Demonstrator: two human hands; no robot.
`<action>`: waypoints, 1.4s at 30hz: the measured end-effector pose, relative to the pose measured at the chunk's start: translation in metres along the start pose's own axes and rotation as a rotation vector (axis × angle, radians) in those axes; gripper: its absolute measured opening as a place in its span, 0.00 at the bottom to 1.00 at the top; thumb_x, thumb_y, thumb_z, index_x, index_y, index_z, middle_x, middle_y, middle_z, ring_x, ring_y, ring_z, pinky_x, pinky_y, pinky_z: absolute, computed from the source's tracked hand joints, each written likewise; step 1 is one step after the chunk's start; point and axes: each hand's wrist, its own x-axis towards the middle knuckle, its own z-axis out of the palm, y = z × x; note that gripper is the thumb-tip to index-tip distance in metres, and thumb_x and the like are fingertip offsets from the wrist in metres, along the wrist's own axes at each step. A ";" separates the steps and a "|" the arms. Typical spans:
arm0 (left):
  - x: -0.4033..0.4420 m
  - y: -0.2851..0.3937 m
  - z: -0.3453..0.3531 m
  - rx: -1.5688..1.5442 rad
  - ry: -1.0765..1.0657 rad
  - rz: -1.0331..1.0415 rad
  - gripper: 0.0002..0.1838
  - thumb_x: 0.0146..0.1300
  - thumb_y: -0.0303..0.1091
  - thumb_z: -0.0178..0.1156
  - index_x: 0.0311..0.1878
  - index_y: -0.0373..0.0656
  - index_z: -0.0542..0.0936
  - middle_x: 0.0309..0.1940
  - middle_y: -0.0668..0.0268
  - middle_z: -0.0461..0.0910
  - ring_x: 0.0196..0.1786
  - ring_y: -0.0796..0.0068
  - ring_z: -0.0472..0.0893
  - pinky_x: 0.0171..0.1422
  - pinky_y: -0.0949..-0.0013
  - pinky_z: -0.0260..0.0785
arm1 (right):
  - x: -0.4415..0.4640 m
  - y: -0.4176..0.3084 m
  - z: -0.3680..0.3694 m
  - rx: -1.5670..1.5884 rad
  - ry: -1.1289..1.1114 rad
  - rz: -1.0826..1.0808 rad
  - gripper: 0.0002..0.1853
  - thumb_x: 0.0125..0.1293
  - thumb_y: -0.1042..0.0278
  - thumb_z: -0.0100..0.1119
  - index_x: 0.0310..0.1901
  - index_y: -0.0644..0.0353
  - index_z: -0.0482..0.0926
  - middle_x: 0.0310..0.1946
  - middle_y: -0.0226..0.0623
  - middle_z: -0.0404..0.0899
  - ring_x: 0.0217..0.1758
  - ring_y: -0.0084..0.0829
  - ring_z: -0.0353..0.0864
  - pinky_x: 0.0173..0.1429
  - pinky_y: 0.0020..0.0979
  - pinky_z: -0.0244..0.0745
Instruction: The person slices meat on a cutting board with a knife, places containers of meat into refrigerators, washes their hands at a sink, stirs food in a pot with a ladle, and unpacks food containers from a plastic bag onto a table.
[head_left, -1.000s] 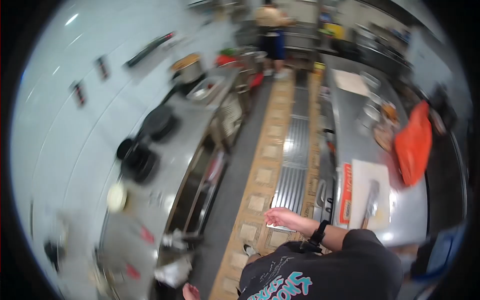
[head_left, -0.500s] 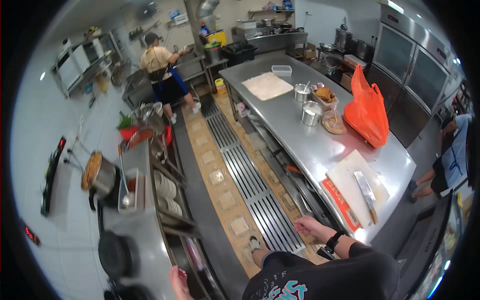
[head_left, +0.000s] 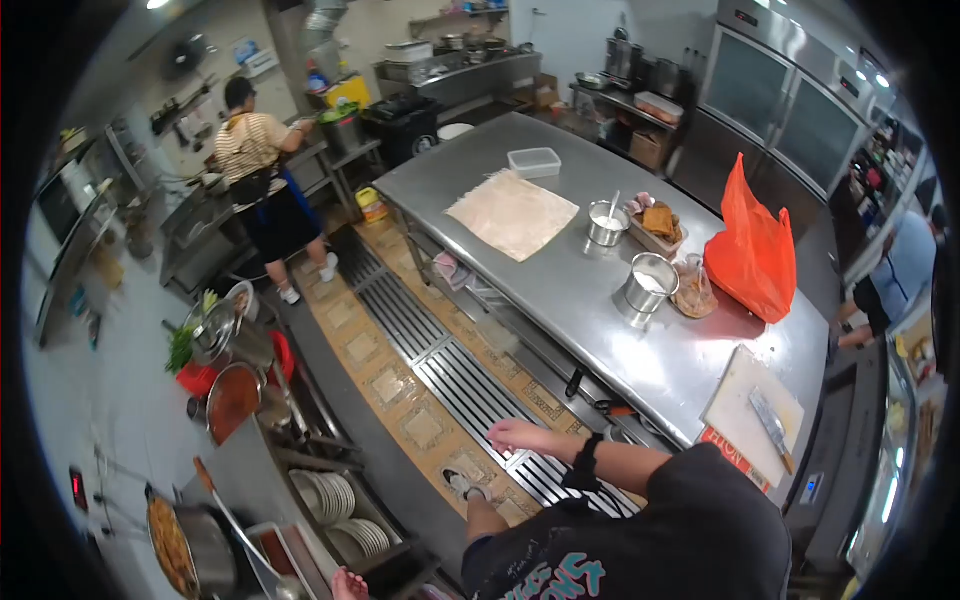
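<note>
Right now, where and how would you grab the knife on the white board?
By the handle, probably with the right hand, coming in from the near edge of the steel table. The knife lies on the board with its handle toward that edge and blade angled away, which should keep fingers off the blade.

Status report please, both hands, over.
Right hand empty, over slotted metal floor grate. Left hand near long steel ladle, brown handle. Person in striped top ahead, left.

On the table (head_left: 450,165), 1 bag (head_left: 752,262), 1 knife (head_left: 768,417), 1 cutting board (head_left: 733,402) and 2 metal pots (head_left: 640,294) are seen; elsewhere, 2 plate stacks (head_left: 325,496) and 2 other people (head_left: 258,160).
</note>
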 end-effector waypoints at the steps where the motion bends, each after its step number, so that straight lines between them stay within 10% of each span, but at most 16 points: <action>1: 0.041 0.006 0.013 0.046 -0.003 -0.011 0.19 0.60 0.40 0.56 0.49 0.36 0.73 0.44 0.62 0.75 0.47 0.70 0.73 0.53 0.66 0.65 | 0.028 -0.009 -0.004 -0.003 0.001 -0.004 0.13 0.62 0.60 0.50 0.41 0.59 0.75 0.30 0.31 0.77 0.31 0.21 0.76 0.32 0.22 0.69; 9: 0.361 0.094 0.176 0.002 -0.379 -0.038 0.05 0.60 0.36 0.56 0.37 0.49 0.73 0.23 0.75 0.71 0.24 0.82 0.70 0.27 0.79 0.62 | 0.154 -0.087 -0.093 0.007 0.370 -0.015 0.12 0.60 0.64 0.50 0.39 0.63 0.76 0.29 0.33 0.77 0.28 0.22 0.75 0.30 0.23 0.72; 17: 0.472 0.208 0.414 0.054 -0.633 0.033 0.06 0.63 0.35 0.53 0.41 0.46 0.73 0.26 0.74 0.70 0.28 0.82 0.70 0.33 0.79 0.63 | 0.268 -0.157 -0.209 0.171 0.766 0.064 0.14 0.60 0.66 0.50 0.44 0.66 0.75 0.27 0.34 0.77 0.26 0.23 0.74 0.29 0.22 0.70; 33: 0.673 0.303 0.485 -0.109 -0.132 -0.091 0.05 0.61 0.35 0.54 0.38 0.46 0.74 0.24 0.74 0.72 0.25 0.83 0.73 0.29 0.81 0.65 | 0.678 -0.449 -0.152 -0.217 -0.058 0.081 0.13 0.62 0.68 0.48 0.47 0.62 0.73 0.31 0.32 0.77 0.34 0.22 0.77 0.38 0.23 0.72; 42: 0.856 0.387 0.514 -0.184 -0.131 -0.042 0.06 0.61 0.35 0.54 0.38 0.45 0.73 0.24 0.75 0.71 0.25 0.85 0.71 0.28 0.83 0.62 | 0.817 -0.560 -0.110 -0.090 0.078 0.233 0.09 0.62 0.65 0.50 0.39 0.61 0.74 0.26 0.30 0.75 0.30 0.22 0.76 0.32 0.22 0.71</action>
